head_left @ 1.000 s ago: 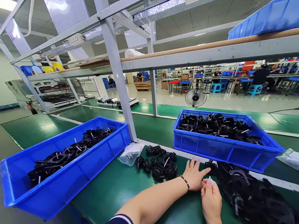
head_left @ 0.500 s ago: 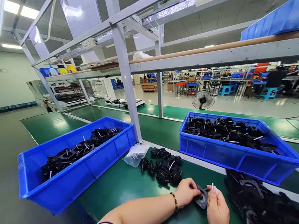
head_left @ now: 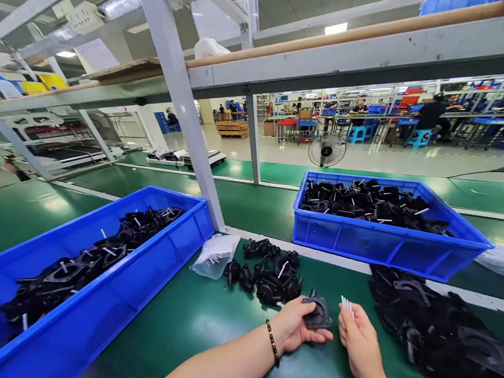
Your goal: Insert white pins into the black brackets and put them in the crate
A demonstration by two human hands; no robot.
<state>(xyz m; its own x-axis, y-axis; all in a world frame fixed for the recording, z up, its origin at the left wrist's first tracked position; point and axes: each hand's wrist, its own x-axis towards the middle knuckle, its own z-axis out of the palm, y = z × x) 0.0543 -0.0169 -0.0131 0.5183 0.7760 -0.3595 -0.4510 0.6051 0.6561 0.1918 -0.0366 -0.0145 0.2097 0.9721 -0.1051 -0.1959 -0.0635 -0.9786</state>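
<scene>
My left hand (head_left: 294, 327) holds a black plastic housing (head_left: 318, 314), thumb on top and fingers beneath it. To its right, my right hand (head_left: 358, 341) pinches several thin white pins (head_left: 347, 304) whose ends stick up from the fingertips. The pins and the housing are apart. Just beyond my left hand lies a small group of black housings (head_left: 271, 282) on the green bench, one with a white pin in it. A large pile of black housings (head_left: 448, 339) lies to the right of my right hand.
A blue bin (head_left: 99, 293) of black parts with white pins stands at the left, another blue bin (head_left: 382, 243) at the back right. A clear bag (head_left: 216, 256) of white pins lies by a slanted metal post (head_left: 181, 90). Behind stands a fan (head_left: 326, 151); people work farther off.
The view has turned right and moved closer. My left hand has rolled over, so the housing now rests tilted on its fingers. The right hand still pinches white pins, now more plainly seen.
</scene>
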